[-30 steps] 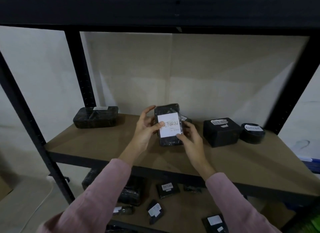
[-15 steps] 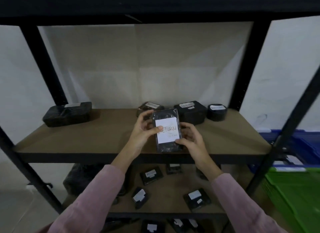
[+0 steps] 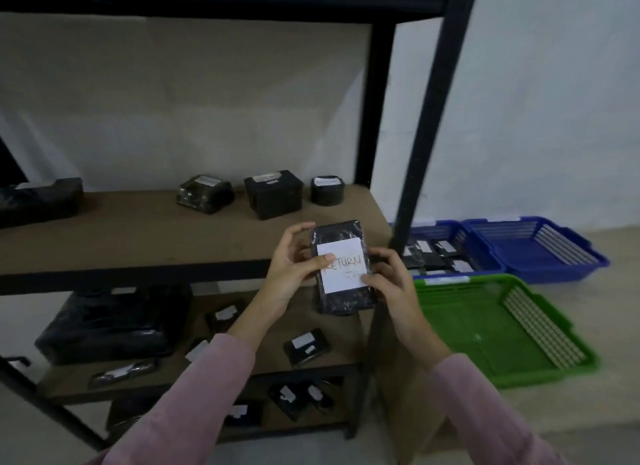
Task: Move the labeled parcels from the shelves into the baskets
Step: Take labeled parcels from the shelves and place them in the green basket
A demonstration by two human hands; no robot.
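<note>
A black wrapped parcel point(image 3: 341, 293) with a white label reading RETURN is held upright in front of the shelf's right end. My left hand point(image 3: 294, 269) grips its left side, thumb on the label. My right hand point(image 3: 389, 279) grips its right side. Three more labeled parcels point(image 3: 273, 193) stand at the back of the brown shelf board point(image 3: 138, 232). To the right on the floor lie a green basket point(image 3: 498, 326), a blue basket point(image 3: 446, 246) with several parcels inside, and a second blue basket point(image 3: 533, 243).
The black shelf post point(image 3: 426, 118) stands between the held parcel and the baskets. Lower shelves carry several small labeled parcels point(image 3: 304, 347) and a large black bundle point(image 3: 114, 322). Another long black parcel point(image 3: 41, 198) lies at the shelf's left end.
The view has swung right, bringing the baskets into sight. Both hands have carried the RETURN parcel away from the shelf toward the right end.
</note>
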